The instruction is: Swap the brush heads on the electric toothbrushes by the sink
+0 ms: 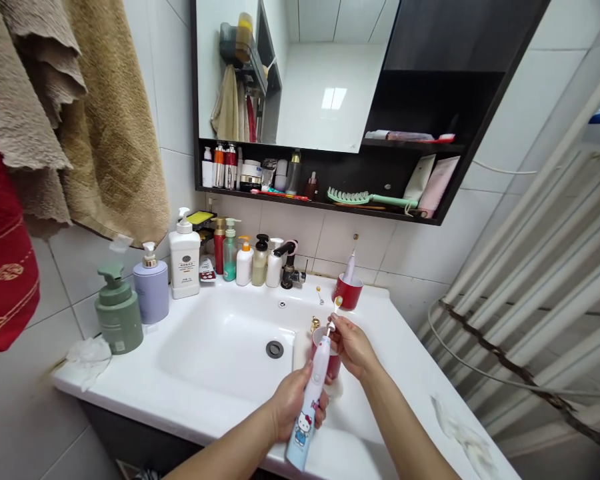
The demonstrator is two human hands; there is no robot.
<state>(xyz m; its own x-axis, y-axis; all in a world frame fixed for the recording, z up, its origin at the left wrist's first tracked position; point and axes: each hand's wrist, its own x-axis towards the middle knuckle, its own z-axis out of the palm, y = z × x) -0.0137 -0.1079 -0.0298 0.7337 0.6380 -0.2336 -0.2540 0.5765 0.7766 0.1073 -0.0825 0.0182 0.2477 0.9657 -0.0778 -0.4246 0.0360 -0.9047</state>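
My left hand (pixel 291 405) is wrapped around the handle of an electric toothbrush (pixel 311 400), which is pale pink and blue with a cartoon cat on it. The handle tilts up and away over the right side of the sink. At its top end, my right hand (pixel 354 345) pinches a white brush head (pixel 337 307) near the handle's thin shaft. Whether the head is fully seated I cannot tell. Behind the toothbrush, partly hidden by it and my hands, is a red cup (pixel 333 365). Another small brush head (pixel 321 296) lies on the sink's back ledge.
A second red cup (pixel 347 293) with a toothbrush (pixel 351 265) upright in it stands at the back right. Around the black faucet (pixel 291 270) and white sink (pixel 215 357) are several pump bottles (pixel 185 260). A mirror cabinet (pixel 300 150) hangs above; pipes (pixel 525 287) run along the right.
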